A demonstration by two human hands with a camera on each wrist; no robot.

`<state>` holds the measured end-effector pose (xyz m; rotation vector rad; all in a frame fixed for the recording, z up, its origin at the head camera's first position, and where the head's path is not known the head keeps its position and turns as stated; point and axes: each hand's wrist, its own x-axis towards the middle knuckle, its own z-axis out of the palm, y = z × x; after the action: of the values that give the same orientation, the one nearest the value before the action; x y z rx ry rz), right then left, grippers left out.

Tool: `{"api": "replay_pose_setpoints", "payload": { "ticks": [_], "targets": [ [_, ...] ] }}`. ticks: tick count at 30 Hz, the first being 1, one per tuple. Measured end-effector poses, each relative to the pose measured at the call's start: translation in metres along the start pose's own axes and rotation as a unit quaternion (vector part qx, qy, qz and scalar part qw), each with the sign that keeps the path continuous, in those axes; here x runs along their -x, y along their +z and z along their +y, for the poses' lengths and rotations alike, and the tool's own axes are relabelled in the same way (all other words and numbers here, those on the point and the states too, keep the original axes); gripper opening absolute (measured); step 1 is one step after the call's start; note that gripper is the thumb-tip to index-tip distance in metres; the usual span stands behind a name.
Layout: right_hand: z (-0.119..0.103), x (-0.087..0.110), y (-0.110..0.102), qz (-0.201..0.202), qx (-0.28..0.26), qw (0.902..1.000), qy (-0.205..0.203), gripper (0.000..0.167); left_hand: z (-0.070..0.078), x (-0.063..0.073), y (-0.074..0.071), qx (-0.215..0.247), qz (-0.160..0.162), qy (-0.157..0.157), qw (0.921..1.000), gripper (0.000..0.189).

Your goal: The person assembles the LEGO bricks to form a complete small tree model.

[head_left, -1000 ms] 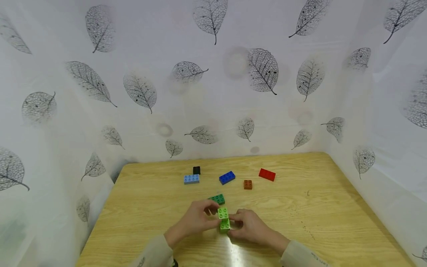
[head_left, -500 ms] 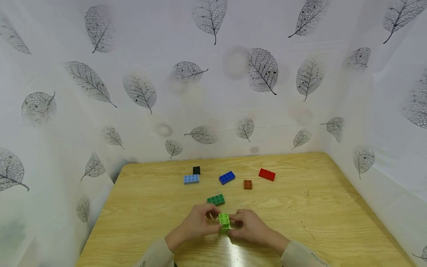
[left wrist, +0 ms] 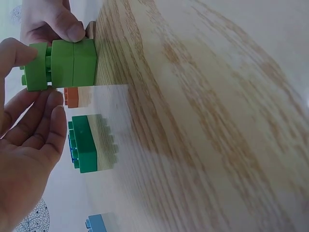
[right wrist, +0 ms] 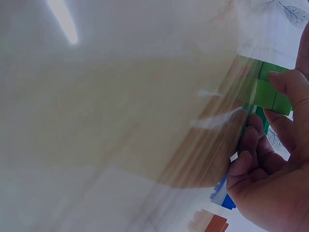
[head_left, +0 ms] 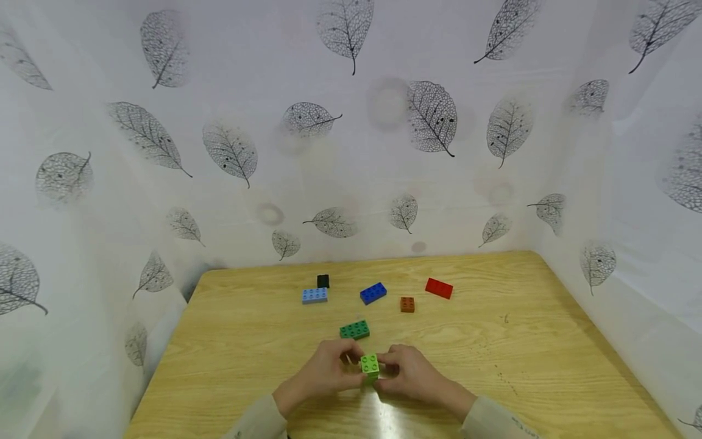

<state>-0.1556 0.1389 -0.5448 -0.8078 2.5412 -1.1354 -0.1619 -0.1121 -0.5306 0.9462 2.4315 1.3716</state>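
In the head view, my left hand [head_left: 328,369] pinches a light green 2x2 toy building brick [head_left: 370,363] between thumb and fingers. Below it, two light green bricks [left wrist: 74,63] stand joined as a stack on the table, seen sideways in the left wrist view. Studs show in a narrow gap between the upper brick and this stack. My right hand [head_left: 414,375] pinches the lower bricks from the right side; the right wrist view shows its thumb against their face. From the head, the upper brick hides most of the stack. A dark green brick [head_left: 354,330] lies just beyond my left hand.
Farther back on the wooden table [head_left: 247,341] lie a light blue brick [head_left: 315,296], a black brick [head_left: 323,281], a blue brick [head_left: 373,293], an orange-brown brick [head_left: 407,305] and a red brick [head_left: 439,288]. A leaf-patterned curtain [head_left: 362,183] surrounds the table's back and sides.
My left hand has moved slightly nearer and to the right, bringing the upper light green brick over the lower ones. The dark green brick has come into fuller view. My right hand stays nearly still.
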Motion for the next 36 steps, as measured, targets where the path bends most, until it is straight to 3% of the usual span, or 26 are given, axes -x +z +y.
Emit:
{"api": "replay_pose_setpoints", "payload": {
  "ticks": [15, 22, 26, 36],
  "targets": [
    [-0.003, 0.002, -0.005, -0.013, -0.005, 0.9999, -0.005, 0.054, -0.001, 0.0, -0.001, -0.007, -0.014, -0.015, 0.9998, 0.019],
    [-0.006, 0.005, -0.014, 0.026, -0.022, 0.9976, -0.06, 0.047, -0.001, 0.0, -0.001, -0.015, -0.011, -0.004, 0.9998, 0.019],
    [-0.007, 0.006, -0.014, 0.032, -0.04, 0.9956, -0.078, 0.037, 0.0, 0.0, -0.001, -0.014, -0.015, -0.015, 0.9997, 0.019],
    [-0.007, 0.006, -0.012, 0.003, -0.069, 0.9972, -0.029, 0.033, -0.001, -0.002, -0.001, -0.014, -0.022, -0.026, 0.9993, 0.019]
  ]
}}
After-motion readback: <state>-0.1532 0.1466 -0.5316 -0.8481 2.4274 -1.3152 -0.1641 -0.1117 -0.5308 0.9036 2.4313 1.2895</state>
